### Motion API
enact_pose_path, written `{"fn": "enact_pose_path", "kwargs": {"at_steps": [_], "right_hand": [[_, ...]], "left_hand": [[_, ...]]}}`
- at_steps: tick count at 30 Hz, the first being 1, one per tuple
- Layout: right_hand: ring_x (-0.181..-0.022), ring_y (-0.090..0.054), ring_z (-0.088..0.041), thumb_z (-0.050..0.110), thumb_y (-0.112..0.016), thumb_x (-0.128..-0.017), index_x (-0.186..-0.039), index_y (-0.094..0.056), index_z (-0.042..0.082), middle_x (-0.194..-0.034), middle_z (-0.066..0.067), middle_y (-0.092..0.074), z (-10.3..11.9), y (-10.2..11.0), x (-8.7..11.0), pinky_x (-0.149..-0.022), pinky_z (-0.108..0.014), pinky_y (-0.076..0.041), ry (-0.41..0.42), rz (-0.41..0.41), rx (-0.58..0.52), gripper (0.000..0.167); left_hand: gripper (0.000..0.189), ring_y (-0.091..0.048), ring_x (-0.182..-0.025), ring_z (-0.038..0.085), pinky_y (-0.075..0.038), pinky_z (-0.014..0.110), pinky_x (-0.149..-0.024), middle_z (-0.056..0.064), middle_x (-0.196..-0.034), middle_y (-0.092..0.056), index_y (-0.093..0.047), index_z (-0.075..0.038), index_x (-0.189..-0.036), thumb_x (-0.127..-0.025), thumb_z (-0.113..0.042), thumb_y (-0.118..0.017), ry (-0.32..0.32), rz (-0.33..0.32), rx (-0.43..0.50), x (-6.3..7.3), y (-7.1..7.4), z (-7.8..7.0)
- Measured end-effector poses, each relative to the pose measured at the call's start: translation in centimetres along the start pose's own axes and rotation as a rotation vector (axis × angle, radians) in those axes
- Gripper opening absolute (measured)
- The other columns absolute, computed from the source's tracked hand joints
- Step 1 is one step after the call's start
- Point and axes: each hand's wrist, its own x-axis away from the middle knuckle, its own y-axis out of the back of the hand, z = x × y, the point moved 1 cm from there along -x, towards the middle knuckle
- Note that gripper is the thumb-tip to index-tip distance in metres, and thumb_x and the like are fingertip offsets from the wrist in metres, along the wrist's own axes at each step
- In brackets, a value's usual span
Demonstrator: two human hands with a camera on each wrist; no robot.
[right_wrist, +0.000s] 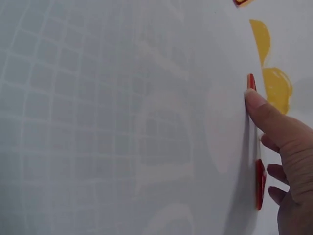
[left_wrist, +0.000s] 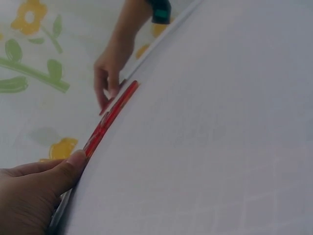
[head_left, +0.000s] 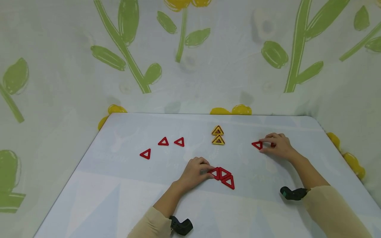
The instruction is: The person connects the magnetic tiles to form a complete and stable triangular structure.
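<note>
In the head view, my left hand (head_left: 193, 172) pinches the left end of three red open-centred triangle tiles (head_left: 220, 175) lying edge to edge. From the left wrist, that row (left_wrist: 110, 117) shows nearly edge-on, thumb at its near end. Farther right, my right hand (head_left: 278, 145) holds a single red triangle tile (head_left: 255, 143) between thumb and fingers. Another red tile (head_left: 272, 144) is partly hidden beneath this hand. The right wrist view has the thumb on the pinched tile (right_wrist: 251, 82), with the second tile (right_wrist: 259, 183) by the curled fingers.
Two yellow triangle tiles (head_left: 218, 142) lie one behind the other near the back middle. Three loose red triangles, one of them a leftmost tile (head_left: 149, 153), are spread to the left. A patterned cloth wall (head_left: 208, 79) stands behind the white table (head_left: 119, 158).
</note>
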Motion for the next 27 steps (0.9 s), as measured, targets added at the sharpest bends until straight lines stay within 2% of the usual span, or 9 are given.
{"fn": "enact_pose_path", "kwargs": {"at_steps": [7, 11, 15, 21, 27], "right_hand": [[-0.093, -0.048, -0.038, 0.019, -0.080, -0.072, -0.106, -0.071, 0.002, -0.104, -0.019, -0.061, 0.7, -0.2, -0.3, -0.074, -0.046, -0.033, 0.085, -0.005, -0.007, 0.039], [-0.096, -0.047, -0.040, 0.020, -0.081, -0.072, -0.104, -0.071, 0.002, -0.102, -0.018, -0.060, 1.3, 0.1, -0.3, -0.074, -0.043, -0.034, 0.069, 0.037, -0.027, 0.039], [-0.097, -0.048, -0.040, 0.021, -0.080, -0.073, -0.102, -0.073, 0.003, -0.101, -0.017, -0.061, 1.8, 0.3, -0.1, -0.074, -0.043, -0.035, 0.058, 0.061, -0.033, 0.035], [-0.099, -0.047, -0.037, 0.022, -0.081, -0.073, -0.103, -0.073, 0.005, -0.101, -0.016, -0.062, 2.0, -0.1, 0.0, -0.077, -0.045, -0.036, 0.038, 0.075, -0.062, 0.035], [-0.098, -0.047, -0.038, 0.018, -0.080, -0.073, -0.103, -0.073, 0.004, -0.100, -0.016, -0.062, 2.3, -0.5, 0.4, -0.078, -0.045, -0.036, 0.042, 0.065, -0.074, 0.034]], "left_hand": [[0.027, -0.053, -0.087, 0.013, -0.041, 0.028, -0.077, -0.002, -0.095, -0.061, -0.075, -0.016, -0.098, -0.075, -0.028, -0.078, 0.001, 0.000, -0.007, 0.0, 0.0, 0.1], [0.027, -0.053, -0.086, 0.013, -0.041, 0.028, -0.077, -0.001, -0.095, -0.061, -0.075, -0.015, -0.098, -0.074, -0.027, -0.079, -0.012, -0.009, 0.000, 0.0, 0.0, 0.0], [0.027, -0.053, -0.087, 0.013, -0.041, 0.028, -0.078, -0.002, -0.095, -0.061, -0.075, -0.015, -0.099, -0.076, -0.027, -0.078, 0.007, 0.011, 0.004, -0.1, 0.1, 0.0], [0.026, -0.052, -0.090, 0.013, -0.041, 0.030, -0.080, -0.002, -0.096, -0.060, -0.075, -0.017, -0.101, -0.078, -0.028, -0.076, 0.058, 0.050, 0.010, -0.1, 0.1, 0.0], [0.026, -0.053, -0.090, 0.013, -0.041, 0.030, -0.081, -0.002, -0.096, -0.060, -0.075, -0.016, -0.101, -0.078, -0.028, -0.076, 0.054, 0.050, 0.012, 0.0, 0.1, 0.0]]}}
